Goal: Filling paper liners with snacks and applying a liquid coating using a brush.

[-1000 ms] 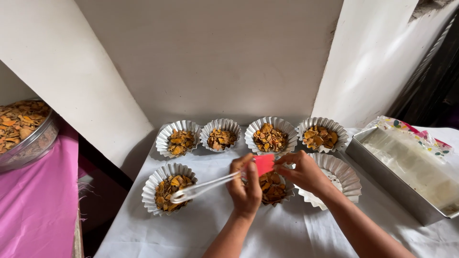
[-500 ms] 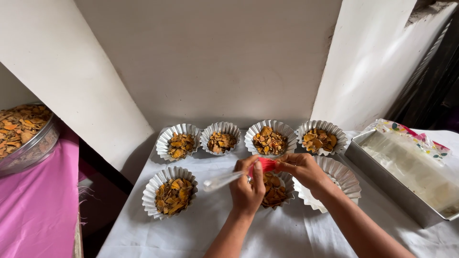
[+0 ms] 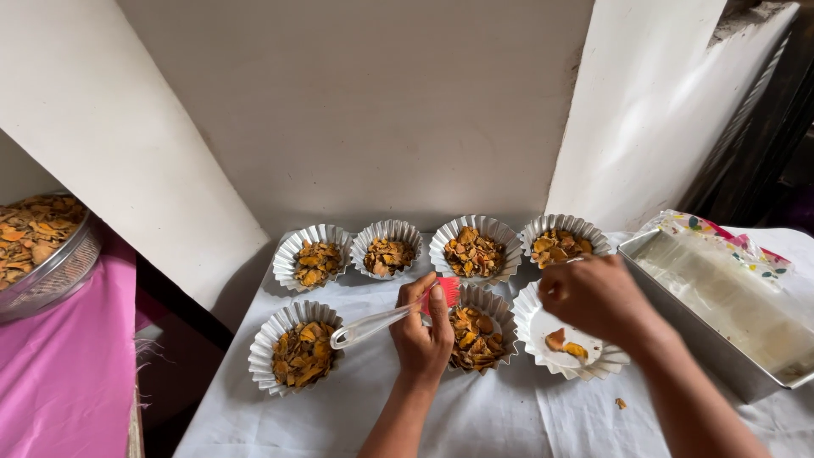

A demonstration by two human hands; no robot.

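Work surface: a table (image 3: 475, 424) covered in white cloth, set against a plain pale wall; a slanted white panel rises on either side of it.

Landmark: the centre front fluted cup (image 3: 483, 326), filled with orange-brown chips.

Nearest the camera, the left hand (image 3: 421, 332) rests just left of the landmark cup, fingers closed around a silicone brush (image 3: 386, 318). The brush's red head lies at the cup's near-left rim; its clear handle points away to the left, toward the front-left cup (image 3: 297, 346).

The right hand (image 3: 593, 297) hovers right of the landmark cup, over the near-empty cup (image 3: 568, 343), which holds 2 chips. Fingers are curled inward; whether they pinch anything cannot be told. 1 loose crumb (image 3: 621, 403) lies on the cloth, right of and nearer than the landmark.

Count of fluted cups: 7. Front row 3, back row 4 (image 3: 475, 248) beyond the landmark; 6 are filled.

Far right of the landmark: 1 rectangular metal tray (image 3: 678, 326) lined with film, a floral wrapper at its far end.

Far left: 1 metal bowl (image 3: 55, 271) of the same chips on pink cloth (image 3: 59, 373).
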